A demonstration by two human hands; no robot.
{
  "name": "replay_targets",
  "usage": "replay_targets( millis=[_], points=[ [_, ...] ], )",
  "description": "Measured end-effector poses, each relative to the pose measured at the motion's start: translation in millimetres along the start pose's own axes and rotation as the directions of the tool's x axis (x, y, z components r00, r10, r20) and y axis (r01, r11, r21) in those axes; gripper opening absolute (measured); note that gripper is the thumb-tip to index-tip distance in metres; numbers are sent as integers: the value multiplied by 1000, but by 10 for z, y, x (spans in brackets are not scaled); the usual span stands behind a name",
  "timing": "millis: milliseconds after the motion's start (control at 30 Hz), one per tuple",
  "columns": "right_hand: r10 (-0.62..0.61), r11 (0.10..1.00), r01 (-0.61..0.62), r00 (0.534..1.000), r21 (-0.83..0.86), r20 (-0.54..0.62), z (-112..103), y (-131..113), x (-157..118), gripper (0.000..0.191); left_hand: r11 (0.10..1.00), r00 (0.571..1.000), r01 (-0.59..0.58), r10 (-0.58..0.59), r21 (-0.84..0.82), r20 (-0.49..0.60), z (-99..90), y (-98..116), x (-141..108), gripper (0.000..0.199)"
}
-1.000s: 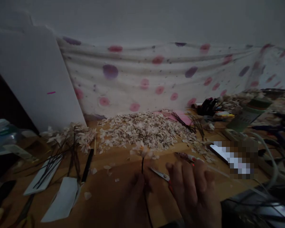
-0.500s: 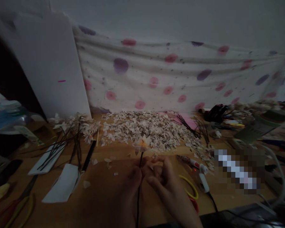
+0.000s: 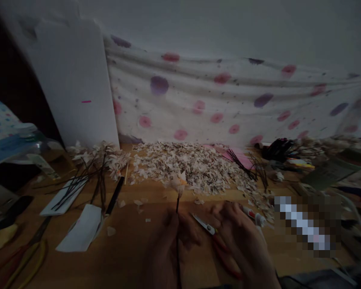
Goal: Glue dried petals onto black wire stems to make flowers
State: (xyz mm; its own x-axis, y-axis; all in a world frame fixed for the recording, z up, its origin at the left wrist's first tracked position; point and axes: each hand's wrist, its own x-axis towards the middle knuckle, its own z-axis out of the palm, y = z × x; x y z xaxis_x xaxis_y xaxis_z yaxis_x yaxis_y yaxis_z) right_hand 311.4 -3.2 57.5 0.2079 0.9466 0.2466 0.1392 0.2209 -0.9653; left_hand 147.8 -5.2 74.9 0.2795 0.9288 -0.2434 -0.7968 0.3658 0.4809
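My left hand [image 3: 173,237] is closed around the thin dark stem of an artificial flower [image 3: 178,184]. The flower stands upright above my fingers, with pale petals and an orange-yellow centre. My right hand [image 3: 243,233] is apart from it, to the right, with curled fingers over the near end of a tube with a white cap [image 3: 260,219]. Whether those fingers grip the tube is hidden. Between the hands lie scissors [image 3: 210,229] with red and yellow handles, partly covered by my right hand.
A wide heap of pale petals [image 3: 180,160] spreads along the back of the wooden table. At left are finished-looking flowers [image 3: 108,156] with dark stems, white cards [image 3: 81,228], a black cutter [image 3: 114,196] and more scissors [image 3: 30,253]. A green can [image 3: 333,168] leans at right.
My right hand has left the flower and moved right, over the tube. The scissors between the hands have come into view. My left hand still holds the stem; the flower now tilts differently.
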Motion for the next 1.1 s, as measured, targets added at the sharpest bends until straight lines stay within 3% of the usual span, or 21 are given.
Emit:
replay_targets(
  millis=[133,233,333,400,500,633,733,900,1000,1100],
  points=[
    [-1,979,-11,998,203,59,-8,-76,-259,56,1000,999,30,-30,5,-33,92,42,10,34],
    [-11,985,-19,985,169,171,-23,-17,-414,60,1000,1000,-2,1,17,30,111,88,-1,42],
    [26,997,-41,979,70,204,2,18,-333,45,999,998,-31,30,16,49,76,90,-26,40],
    [42,999,-44,988,8,149,62,-42,-201,37,1000,999,-16,16,-11,35,58,56,-38,35],
    [27,1000,-27,997,-1,69,232,-243,-51,41,999,999,42,-43,26,34,58,-31,-36,37],
    [50,998,-48,998,-50,27,505,-437,-29,28,992,999,40,-37,123,-28,9,-168,7,40],
    [-15,998,10,998,-68,-67,584,-418,-61,32,985,999,20,-14,171,-37,-61,-235,40,43],
    [-147,987,134,978,-93,-150,520,-279,-104,25,983,990,-39,63,182,-129,-37,-232,48,43],
    [-114,992,122,965,21,-238,515,-174,-151,23,989,991,-28,47,145,-126,16,-211,58,46],
    [-28,951,133,937,280,-349,558,-106,-198,27,996,993,-2,12,85,-120,22,-210,70,43]
  ],
)
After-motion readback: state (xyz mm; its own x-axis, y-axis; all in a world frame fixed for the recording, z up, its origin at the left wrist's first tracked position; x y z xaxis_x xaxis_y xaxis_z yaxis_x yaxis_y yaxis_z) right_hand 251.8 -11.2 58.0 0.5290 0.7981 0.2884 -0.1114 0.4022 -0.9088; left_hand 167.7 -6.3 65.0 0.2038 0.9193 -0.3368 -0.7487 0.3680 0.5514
